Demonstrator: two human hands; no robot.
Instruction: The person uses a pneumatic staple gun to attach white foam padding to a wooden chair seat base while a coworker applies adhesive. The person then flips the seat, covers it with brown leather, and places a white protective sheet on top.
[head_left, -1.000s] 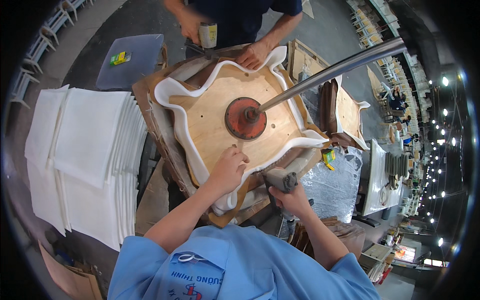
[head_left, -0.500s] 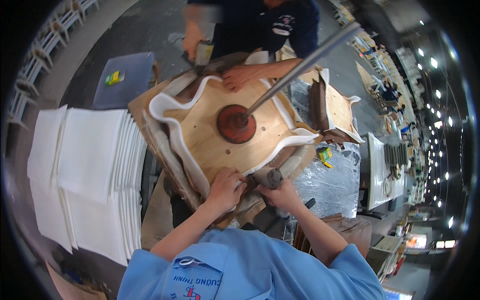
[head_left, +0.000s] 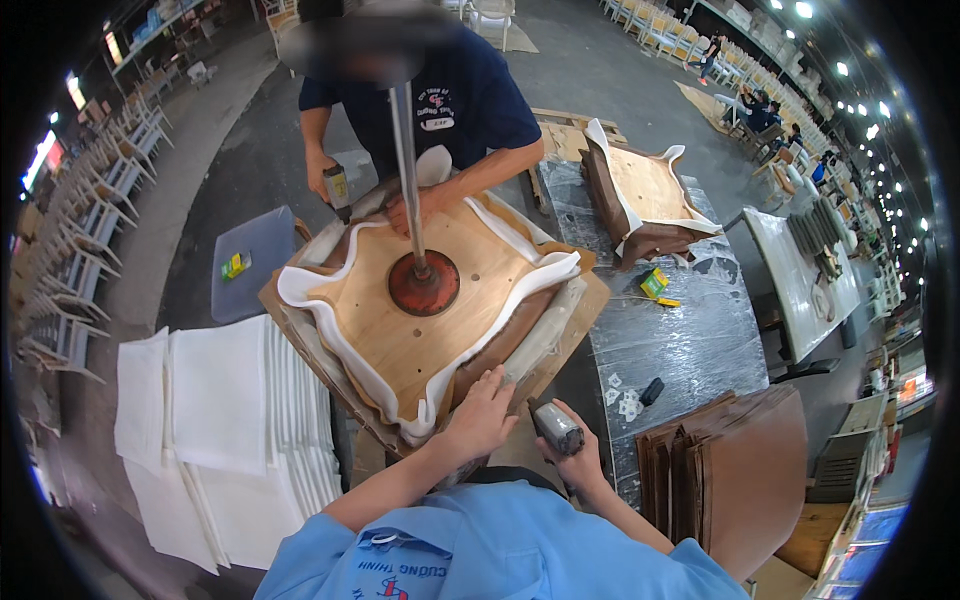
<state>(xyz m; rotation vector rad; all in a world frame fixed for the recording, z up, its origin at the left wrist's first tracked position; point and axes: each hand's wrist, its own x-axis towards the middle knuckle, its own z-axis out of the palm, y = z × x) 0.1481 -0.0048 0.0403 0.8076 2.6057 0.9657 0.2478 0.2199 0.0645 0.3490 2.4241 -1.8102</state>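
Note:
A wooden seat panel [head_left: 350, 335] with white foam [head_left: 520, 300] round its edge and brown leather cover [head_left: 485, 364] below lies in front of me. A red disc [head_left: 424, 284] on a metal rod [head_left: 405, 150] bears on its middle. My left hand [head_left: 484, 412] lies on the near right edge by the near corner, fingers stretched over the leather. My right hand [head_left: 576, 445] is closed round a staple gun [head_left: 558, 428], just off that edge. Across from me, a co-worker's hand [head_left: 410, 212] rests on the panel's far edge; their other hand holds another staple gun [head_left: 337, 187].
White foam sheets [head_left: 215, 400] are stacked at left, near a blue-grey plastic surface [head_left: 255, 265] with a small box. At right, a plastic-covered table [head_left: 690, 340] bears another padded seat [head_left: 648, 190], a yellow-green box [head_left: 655, 283] and brown leather sheets [head_left: 750, 470].
My right hand has drawn the staple gun back from the panel's edge. My left hand's fingers have straightened along the edge. The whole view has shifted, showing more of the right-hand table.

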